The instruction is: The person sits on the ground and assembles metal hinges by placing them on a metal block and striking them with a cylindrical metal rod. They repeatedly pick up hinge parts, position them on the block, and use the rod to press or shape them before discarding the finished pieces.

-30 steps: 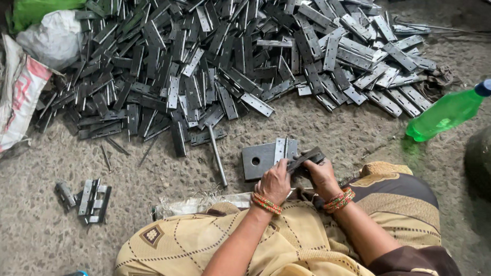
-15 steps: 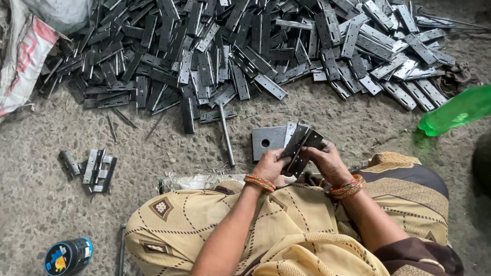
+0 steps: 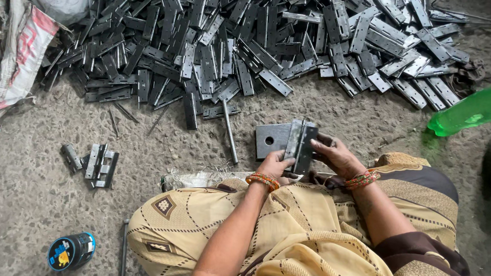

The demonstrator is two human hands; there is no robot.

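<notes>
Head view: both hands pinch a folded grey steel hinge [image 3: 300, 147] upright over the square grey steel plate with a hole [image 3: 272, 139], left hand [image 3: 275, 165] at 7 o'clock, right hand [image 3: 335, 156] at 3; seating its leaves looks the step, likely needing a pin next; since the earlier frame the hinge has stood straighter

Just one head cam, looking almost straight down from above, fairly close over the lap and hands [image 3: 306, 159], floor [image 3: 25, 215] and hinge pile [image 3: 251, 42] ahead.
</notes>
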